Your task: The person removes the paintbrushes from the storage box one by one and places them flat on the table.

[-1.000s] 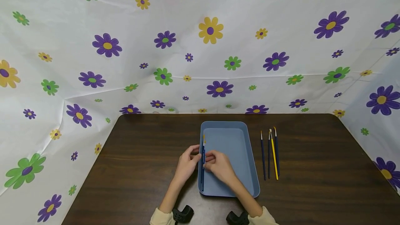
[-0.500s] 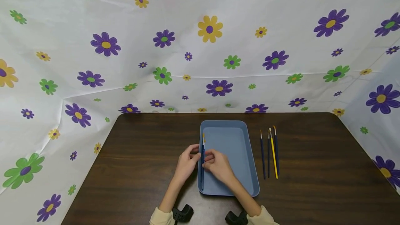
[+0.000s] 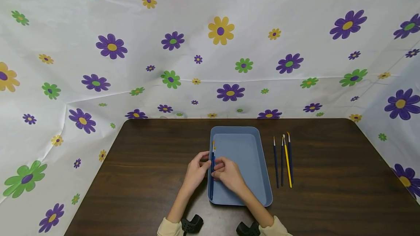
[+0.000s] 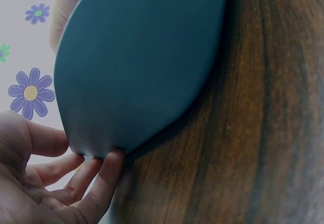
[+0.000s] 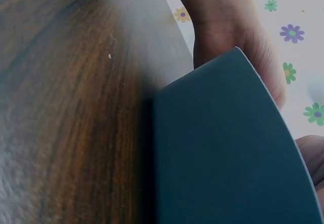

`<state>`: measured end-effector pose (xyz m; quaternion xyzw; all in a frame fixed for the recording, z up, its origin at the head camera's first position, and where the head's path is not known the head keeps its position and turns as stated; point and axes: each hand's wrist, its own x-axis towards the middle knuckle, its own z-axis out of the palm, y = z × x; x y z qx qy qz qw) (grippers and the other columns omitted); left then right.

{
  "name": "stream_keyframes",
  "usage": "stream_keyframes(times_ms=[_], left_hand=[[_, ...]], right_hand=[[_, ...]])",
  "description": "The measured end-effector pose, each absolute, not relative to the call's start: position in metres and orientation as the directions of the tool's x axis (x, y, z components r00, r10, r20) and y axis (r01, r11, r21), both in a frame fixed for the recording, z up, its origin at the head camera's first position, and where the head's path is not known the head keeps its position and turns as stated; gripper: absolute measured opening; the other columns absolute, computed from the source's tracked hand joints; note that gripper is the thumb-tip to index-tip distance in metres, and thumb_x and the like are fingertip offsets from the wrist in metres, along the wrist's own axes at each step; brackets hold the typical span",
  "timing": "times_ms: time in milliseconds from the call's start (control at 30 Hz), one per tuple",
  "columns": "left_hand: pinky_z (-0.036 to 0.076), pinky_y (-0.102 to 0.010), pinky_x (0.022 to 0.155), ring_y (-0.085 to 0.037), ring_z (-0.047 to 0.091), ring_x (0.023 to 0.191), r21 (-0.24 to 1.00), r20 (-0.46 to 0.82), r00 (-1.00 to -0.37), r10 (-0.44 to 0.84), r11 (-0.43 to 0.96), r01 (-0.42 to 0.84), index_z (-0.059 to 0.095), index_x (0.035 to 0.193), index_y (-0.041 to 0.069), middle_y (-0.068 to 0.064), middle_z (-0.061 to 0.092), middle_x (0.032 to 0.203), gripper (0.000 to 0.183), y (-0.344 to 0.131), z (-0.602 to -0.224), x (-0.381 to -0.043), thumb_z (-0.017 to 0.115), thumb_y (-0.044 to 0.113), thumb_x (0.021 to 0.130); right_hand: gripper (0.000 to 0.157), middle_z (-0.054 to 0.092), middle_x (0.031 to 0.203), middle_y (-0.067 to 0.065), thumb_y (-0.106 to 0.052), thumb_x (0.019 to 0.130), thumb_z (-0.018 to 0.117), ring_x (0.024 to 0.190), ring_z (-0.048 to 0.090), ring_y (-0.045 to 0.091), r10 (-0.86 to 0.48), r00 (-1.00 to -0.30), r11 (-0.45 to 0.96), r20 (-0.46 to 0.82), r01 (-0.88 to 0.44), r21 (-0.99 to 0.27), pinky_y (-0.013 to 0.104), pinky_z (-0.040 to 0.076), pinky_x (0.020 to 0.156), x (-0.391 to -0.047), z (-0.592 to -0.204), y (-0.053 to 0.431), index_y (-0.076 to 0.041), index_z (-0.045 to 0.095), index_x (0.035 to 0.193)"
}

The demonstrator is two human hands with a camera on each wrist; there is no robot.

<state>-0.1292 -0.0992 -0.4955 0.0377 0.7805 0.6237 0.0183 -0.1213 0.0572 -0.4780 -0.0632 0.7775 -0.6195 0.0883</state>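
Two dark-handled paintbrushes (image 3: 213,155) run side by side along the inner left wall of the blue-gray tray (image 3: 242,152). The left hand (image 3: 195,173) grips the tray's left rim; the right hand (image 3: 230,174), fingers bent, is at the paintbrushes, though whether it pinches them cannot be told. Right of the tray, a yellow brush (image 3: 288,163) and three dark brushes (image 3: 276,163) lie on the table (image 3: 328,163).

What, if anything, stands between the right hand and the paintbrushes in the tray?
Nothing visible: the right hand is over the tray, right at the paintbrushes. The left hand is across from it, at the tray's left rim.
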Motion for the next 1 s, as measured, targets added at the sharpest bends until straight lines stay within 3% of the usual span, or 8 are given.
stream_keyframes(times_ms=[167,400,667,1000], left_hand=[[0.060,-0.048,0.070,-0.036,0.069,0.098,0.974,0.019,-0.997,0.081,0.224,0.037,0.060,0.135,-0.008,-0.029,0.066,0.123,0.037,-0.0991,-0.4964,-0.1291,0.061,0.004,0.100],[0.059,-0.043,0.070,-0.032,0.069,0.096,0.970,0.019,-0.996,0.082,0.241,0.038,0.061,0.134,-0.006,-0.026,0.067,0.123,0.036,-0.0994,-0.4958,-0.1292,0.062,0.004,0.099],[0.056,-0.040,0.074,-0.032,0.069,0.095,0.954,0.044,-0.995,0.086,0.291,0.068,0.063,0.133,-0.004,-0.024,0.068,0.121,0.036,-0.0992,-0.4949,-0.1299,0.063,0.005,0.098],[0.058,-0.038,0.070,-0.032,0.069,0.096,0.966,0.029,-0.996,0.079,0.253,0.048,0.063,0.134,-0.004,-0.025,0.067,0.122,0.035,-0.0997,-0.4948,-0.1282,0.062,0.005,0.100]], right_hand=[[0.042,0.069,0.091,0.021,0.014,0.079,0.072,0.078,0.074,0.030,-0.224,-0.973,0.188,-0.054,0.011,-0.982,0.034,0.062,0.065,-0.1205,-0.4790,0.0572,0.021,0.060,0.119],[0.043,0.067,0.089,0.019,0.014,0.080,0.069,0.073,0.071,0.019,-0.249,-0.967,0.142,-0.052,0.017,-0.990,0.033,0.062,0.063,-0.1202,-0.4803,0.0556,0.024,0.056,0.119],[0.046,0.066,0.091,0.023,0.017,0.078,0.069,0.076,0.072,0.031,-0.228,-0.970,0.165,-0.084,0.047,-0.985,0.042,0.063,0.065,-0.1168,-0.4738,0.0530,0.024,0.055,0.121],[0.047,0.066,0.088,0.016,0.015,0.075,0.070,0.070,0.071,0.023,-0.239,-0.969,0.199,-0.055,0.006,-0.980,0.033,0.061,0.059,-0.1167,-0.4803,0.0517,0.021,0.058,0.121]])
